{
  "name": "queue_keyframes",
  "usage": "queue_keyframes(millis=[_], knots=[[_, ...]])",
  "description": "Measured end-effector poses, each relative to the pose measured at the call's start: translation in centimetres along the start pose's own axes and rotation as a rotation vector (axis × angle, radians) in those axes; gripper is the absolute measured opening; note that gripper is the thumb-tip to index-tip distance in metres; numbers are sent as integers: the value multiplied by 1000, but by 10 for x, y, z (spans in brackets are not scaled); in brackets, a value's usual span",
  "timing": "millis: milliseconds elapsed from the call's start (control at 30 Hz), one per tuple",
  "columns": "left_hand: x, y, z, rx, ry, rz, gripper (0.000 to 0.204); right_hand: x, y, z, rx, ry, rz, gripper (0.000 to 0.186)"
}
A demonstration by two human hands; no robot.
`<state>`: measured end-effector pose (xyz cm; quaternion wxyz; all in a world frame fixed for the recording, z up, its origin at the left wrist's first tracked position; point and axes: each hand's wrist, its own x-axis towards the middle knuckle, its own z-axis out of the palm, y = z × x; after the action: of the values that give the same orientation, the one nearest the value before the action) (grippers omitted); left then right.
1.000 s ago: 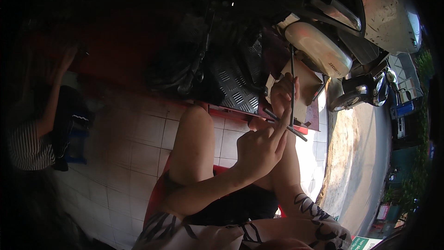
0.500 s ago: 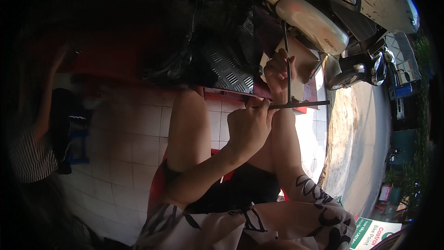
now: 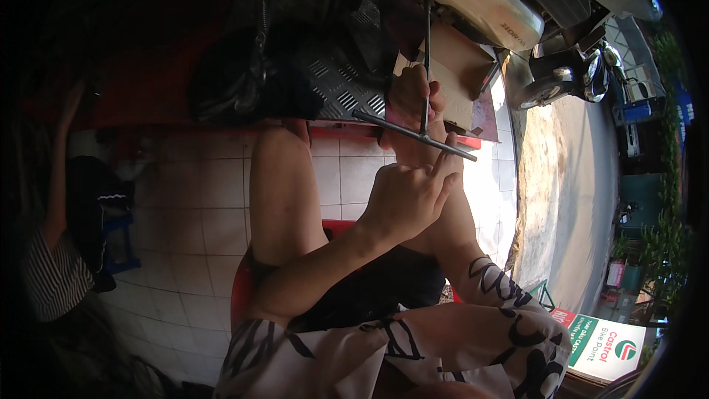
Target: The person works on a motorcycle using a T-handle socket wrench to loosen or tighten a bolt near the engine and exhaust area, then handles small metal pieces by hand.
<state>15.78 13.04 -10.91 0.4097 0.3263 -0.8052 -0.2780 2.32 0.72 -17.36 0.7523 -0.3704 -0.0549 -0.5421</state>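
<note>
A dark T-handle wrench (image 3: 426, 52) stands with its shaft pointing up into the underside of a motorbike (image 3: 473, 0). Its crossbar (image 3: 384, 124) slants down to the right. My right hand (image 3: 410, 100) is wrapped around the shaft just above the crossbar. My left hand (image 3: 410, 199) is below it, with its fingertips on the right part of the crossbar. My bare knee (image 3: 277, 155) rises to the left of both hands.
The motorbike rests on a black tread plate (image 3: 340, 81) with a red edge (image 3: 336, 133), and cardboard (image 3: 458, 66) lies under it. I sit on a red stool (image 3: 238, 292) over a tiled floor (image 3: 207, 214). Another person in a striped sleeve (image 3: 48, 273) is at the left. A second scooter (image 3: 569, 74) and a signboard (image 3: 605, 347) are on the right.
The crossbar has turned from level to slanting down-right. My left hand has gone from a fist on the bar's left end to fingertips on its right part. The view has shifted upward.
</note>
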Motion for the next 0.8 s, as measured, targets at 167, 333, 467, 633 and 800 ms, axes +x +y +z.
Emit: queue_keyframes(millis=[167, 333, 467, 633, 800], knots=[[3, 2, -15, 14, 175, 30, 66, 2, 2, 13, 19, 124, 89, 24], [1, 4, -19, 144, 217, -99, 73, 2, 3, 14, 56, 130, 83, 24], [3, 11, -25, 162, 223, -234, 74, 2, -5, 8, 93, 92, 41, 24], [-6, 9, -17, 290, 50, -378, 62, 13, -9, -3, 203, -100, 26, 25], [-5, 5, 9, 1, -101, -10, 55, 6, -15, 9, 166, 77, 14, 25]])
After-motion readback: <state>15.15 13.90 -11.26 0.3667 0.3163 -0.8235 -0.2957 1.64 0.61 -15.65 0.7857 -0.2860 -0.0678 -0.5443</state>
